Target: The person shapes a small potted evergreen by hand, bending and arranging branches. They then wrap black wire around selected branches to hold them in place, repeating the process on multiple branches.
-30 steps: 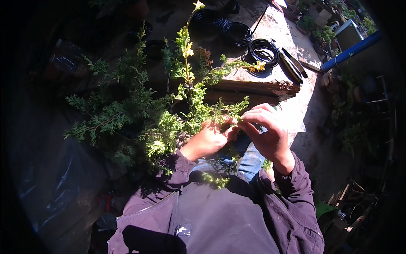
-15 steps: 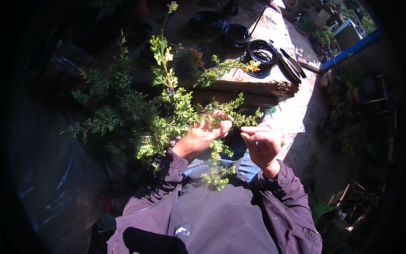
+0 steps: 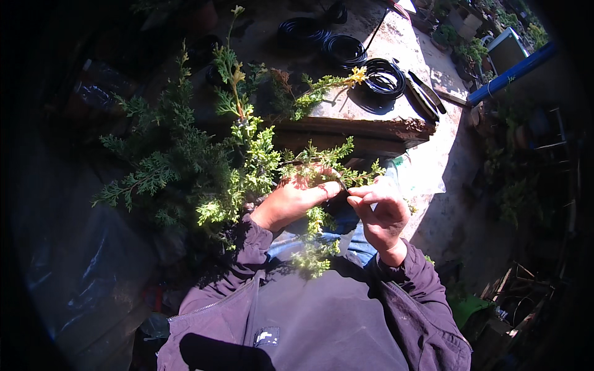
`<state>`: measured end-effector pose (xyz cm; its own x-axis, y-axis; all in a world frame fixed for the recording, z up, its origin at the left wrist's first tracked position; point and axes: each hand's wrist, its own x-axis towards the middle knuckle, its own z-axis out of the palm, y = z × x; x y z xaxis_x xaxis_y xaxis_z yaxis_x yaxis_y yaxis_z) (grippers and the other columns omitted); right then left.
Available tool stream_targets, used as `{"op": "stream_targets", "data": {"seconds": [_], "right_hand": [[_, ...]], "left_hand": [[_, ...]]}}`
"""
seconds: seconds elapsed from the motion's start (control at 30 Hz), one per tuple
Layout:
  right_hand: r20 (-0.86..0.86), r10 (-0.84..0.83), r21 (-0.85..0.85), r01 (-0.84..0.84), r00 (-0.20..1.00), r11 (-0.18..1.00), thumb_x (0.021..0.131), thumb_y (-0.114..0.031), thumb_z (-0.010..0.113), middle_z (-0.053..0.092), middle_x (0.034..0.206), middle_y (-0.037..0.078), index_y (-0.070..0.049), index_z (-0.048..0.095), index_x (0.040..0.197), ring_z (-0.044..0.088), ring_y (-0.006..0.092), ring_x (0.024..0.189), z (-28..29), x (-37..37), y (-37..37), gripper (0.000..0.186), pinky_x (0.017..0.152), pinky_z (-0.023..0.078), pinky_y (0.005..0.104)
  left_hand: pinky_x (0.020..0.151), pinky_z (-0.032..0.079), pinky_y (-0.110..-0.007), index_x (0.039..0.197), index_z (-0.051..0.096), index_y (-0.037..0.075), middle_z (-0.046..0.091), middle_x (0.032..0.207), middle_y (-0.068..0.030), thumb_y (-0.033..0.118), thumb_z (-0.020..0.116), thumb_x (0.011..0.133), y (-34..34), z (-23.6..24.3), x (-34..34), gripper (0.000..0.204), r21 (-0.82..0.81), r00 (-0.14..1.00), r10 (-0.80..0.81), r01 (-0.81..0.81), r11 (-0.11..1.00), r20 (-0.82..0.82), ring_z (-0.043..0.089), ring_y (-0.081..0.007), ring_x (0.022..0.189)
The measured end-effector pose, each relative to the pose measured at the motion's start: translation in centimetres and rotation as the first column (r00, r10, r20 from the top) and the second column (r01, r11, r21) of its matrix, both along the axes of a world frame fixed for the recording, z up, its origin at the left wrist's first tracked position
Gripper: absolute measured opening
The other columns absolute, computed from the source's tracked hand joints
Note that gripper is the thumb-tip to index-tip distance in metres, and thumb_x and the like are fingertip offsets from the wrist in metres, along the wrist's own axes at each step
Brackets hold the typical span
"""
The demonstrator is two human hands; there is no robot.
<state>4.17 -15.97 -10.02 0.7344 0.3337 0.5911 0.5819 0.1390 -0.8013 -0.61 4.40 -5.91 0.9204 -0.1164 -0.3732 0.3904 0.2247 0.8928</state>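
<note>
Green scale-leaved shrub (image 3: 255, 151) stands just left of centre, its tall leading shoot further left than a second ago. The left hand (image 3: 291, 201) closes on a side branch (image 3: 334, 153); the right hand (image 3: 385, 213), lower now, pinches what appears to be a dark strand (image 3: 342, 183). That strand now shows between the hands, suggesting it is being worked against the branch.

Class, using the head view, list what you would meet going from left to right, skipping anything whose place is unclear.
Dark sheet → tall shoot → left hand → right hand → black-handled tool → blue pole.
</note>
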Motion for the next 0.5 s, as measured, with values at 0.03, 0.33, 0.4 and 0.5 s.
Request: {"op": "stream_targets", "data": {"seconds": [0.03,0.33,0.4,0.5], "right_hand": [[0.000,0.004,-0.002,-0.004,1.000,1.000,0.075,0.011,0.079,0.075,0.094,0.010,-0.007,0.064,0.096,0.057,0.0183,0.080,-0.1,0.0,-0.1,0.031,0.072,0.043,0.0305],[-0.394,0.118,0.299,0.005,0.911,0.954,0.079,0.015,0.075,0.068,0.097,0.010,-0.004,0.058,0.093,0.068,0.0176,0.091,-1.7,-1.9,0.8,0.029,0.082,0.053,0.0286],[-0.497,0.166,0.358,0.028,0.852,0.933,0.081,0.015,0.074,0.067,0.099,0.009,-0.004,0.057,0.093,0.070,0.0181,0.095,-1.9,-2.4,1.0,0.028,0.086,0.055,0.0289],[-0.669,0.318,0.460,0.038,0.672,0.887,0.087,0.010,0.072,0.066,0.100,0.007,-0.004,0.055,0.096,0.068,0.0165,0.096,-2.3,-2.5,1.4,0.023,0.087,0.055,0.0296]], "left_hand": [[0.081,0.050,-0.027,0.115,0.065,0.004,0.067,0.102,-0.0012,0.013,0.065,0.096,0.0,0.0,0.0,0.020,-0.025,1.000,-0.003,0.003,1.000,0.002,0.061,-0.0098,0.092],[0.065,0.037,-0.022,0.107,0.064,0.006,0.056,0.086,0.0057,0.015,0.064,0.099,-0.2,0.4,0.2,0.012,-0.105,1.000,0.002,0.000,0.994,0.026,0.045,-0.0043,0.074],[0.065,0.037,-0.022,0.105,0.064,0.006,0.056,0.085,0.0056,0.017,0.065,0.099,-0.3,0.4,0.3,0.013,-0.124,1.000,0.004,-0.002,0.992,0.023,0.045,-0.0043,0.074],[0.063,0.035,-0.022,0.099,0.064,0.006,0.055,0.080,0.0057,0.021,0.066,0.098,-0.4,0.3,0.3,0.015,-0.173,0.999,0.049,-0.047,0.984,0.009,0.045,-0.0045,0.071]]}}
